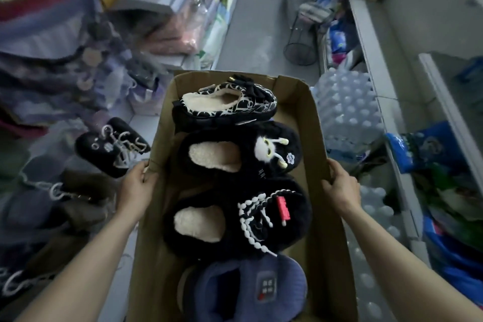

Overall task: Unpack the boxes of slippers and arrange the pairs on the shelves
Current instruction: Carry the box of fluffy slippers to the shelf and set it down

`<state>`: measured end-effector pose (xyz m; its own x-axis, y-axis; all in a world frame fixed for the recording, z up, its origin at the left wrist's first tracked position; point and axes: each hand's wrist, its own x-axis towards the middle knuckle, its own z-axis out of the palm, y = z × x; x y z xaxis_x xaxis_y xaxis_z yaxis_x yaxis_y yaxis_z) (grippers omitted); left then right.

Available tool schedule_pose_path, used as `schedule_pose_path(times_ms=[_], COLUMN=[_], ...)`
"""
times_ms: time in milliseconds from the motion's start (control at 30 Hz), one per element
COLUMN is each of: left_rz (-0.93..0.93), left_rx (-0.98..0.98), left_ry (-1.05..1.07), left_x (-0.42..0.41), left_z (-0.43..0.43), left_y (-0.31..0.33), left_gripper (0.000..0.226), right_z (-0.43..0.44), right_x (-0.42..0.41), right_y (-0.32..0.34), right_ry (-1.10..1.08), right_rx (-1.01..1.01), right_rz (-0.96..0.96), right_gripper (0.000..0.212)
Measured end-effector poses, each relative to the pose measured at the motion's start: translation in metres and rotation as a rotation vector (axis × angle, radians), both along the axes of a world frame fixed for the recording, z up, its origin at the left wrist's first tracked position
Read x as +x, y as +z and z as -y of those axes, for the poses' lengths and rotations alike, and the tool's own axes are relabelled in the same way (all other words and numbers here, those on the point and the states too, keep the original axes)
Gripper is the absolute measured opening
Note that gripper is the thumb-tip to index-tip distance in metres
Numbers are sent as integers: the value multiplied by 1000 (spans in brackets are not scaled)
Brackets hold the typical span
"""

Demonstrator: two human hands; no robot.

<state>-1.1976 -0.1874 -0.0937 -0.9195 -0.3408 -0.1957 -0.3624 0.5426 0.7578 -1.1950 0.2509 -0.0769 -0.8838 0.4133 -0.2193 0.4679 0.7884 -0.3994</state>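
Note:
A long open cardboard box (313,138) fills the middle of the view. My left hand (137,185) grips its left wall and my right hand (341,187) grips its right wall. Inside lie several slippers in a row: a black-and-white patterned one with a bow (227,104) at the far end, a black fluffy one with a white character (237,151), a black fluffy one with white beading and a pink tag (235,217), and a blue knitted one (251,287) nearest me. On the shelf at left sits a black slipper with white beading (112,146).
Shelves (146,2) of soft goods run along the left. Packs of water bottles (347,107) stand on the floor right of the box, with blue packages (423,149) behind. A wire basket (300,44) stands in the aisle ahead. Another person's feet show far up the aisle.

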Motion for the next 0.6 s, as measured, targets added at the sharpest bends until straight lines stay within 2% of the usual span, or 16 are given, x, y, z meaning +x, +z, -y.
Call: schedule_pose_path(times_ms=[100,233,367,600], left_rz=[-15,13,2,-46], left_rx=[13,-6,-41,-32], left_ry=[-48,-86,-109,-125], left_x=[-83,-189,-287,-469], left_z=[-21,-52,-78,-119], left_y=[0,-1,4,15], left_gripper=[39,32,37,23], right_z=[-22,-52,-78,-113], right_x=[-63,-154,-249,-420], right_y=[-5,-4,0,3], right_ry=[-37,-75,-106,-109], right_rx=[-35,-99,-97,-28], right_rz=[-7,-26,5,-8], right_gripper=[61,59,59,58])
